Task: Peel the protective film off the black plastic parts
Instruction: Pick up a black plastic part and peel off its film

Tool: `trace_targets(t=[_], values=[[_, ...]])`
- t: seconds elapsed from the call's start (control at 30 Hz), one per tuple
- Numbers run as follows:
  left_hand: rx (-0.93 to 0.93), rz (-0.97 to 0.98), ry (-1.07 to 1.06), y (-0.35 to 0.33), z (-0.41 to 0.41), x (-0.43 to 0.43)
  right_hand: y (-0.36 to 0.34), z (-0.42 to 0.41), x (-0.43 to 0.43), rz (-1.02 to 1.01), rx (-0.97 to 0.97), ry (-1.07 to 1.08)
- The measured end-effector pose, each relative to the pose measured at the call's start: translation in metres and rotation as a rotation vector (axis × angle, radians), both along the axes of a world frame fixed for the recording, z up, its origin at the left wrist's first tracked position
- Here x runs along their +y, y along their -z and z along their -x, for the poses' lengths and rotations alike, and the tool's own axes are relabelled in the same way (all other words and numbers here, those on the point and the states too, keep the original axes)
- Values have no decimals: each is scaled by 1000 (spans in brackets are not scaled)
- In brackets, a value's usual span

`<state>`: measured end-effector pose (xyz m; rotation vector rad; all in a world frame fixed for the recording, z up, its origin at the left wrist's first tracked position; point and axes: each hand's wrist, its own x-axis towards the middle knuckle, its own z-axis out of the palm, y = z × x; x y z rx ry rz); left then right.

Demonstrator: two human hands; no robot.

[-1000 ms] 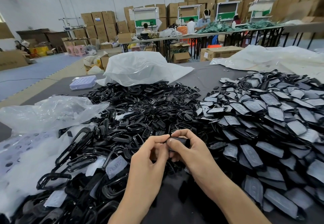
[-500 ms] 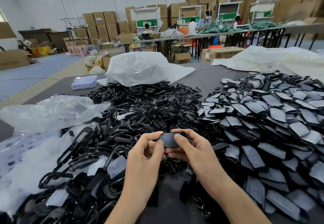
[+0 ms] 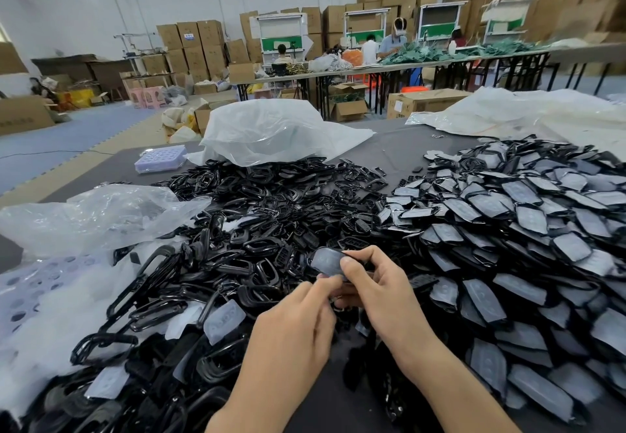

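Our right hand (image 3: 382,293) grips the black part (image 3: 333,264), long axis crosswise | our left hand (image 3: 294,324) pinches its near edge, just below | we judge the film (image 3: 322,257) lifts toward us.

Two hands (image 3: 294,326) (image 3: 381,292) — one black part (image 3: 326,259).

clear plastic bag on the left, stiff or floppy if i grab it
Probably floppy: the clear plastic bag lies crumpled in soft folds. Likely very light, being thin enough to see through. Its glossy skin may slip.
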<state>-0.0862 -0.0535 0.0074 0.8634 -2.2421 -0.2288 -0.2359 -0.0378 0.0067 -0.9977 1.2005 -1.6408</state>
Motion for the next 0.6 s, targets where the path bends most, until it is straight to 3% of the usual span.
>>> trace_targets(t=[0.13,0.23,0.4,0.6], values=[[16,-15,43,-1,4,5,-3,2,1,-5,-66,-45],[161,-41,5,-3,2,4,-5,2,2,-16,-74,-51],[509,-338,-141,-1,1,-7,-6,-1,4,-23,-43,-115],[615,-577,-22,-5,3,-11,-3,-7,4,10,49,-159]])
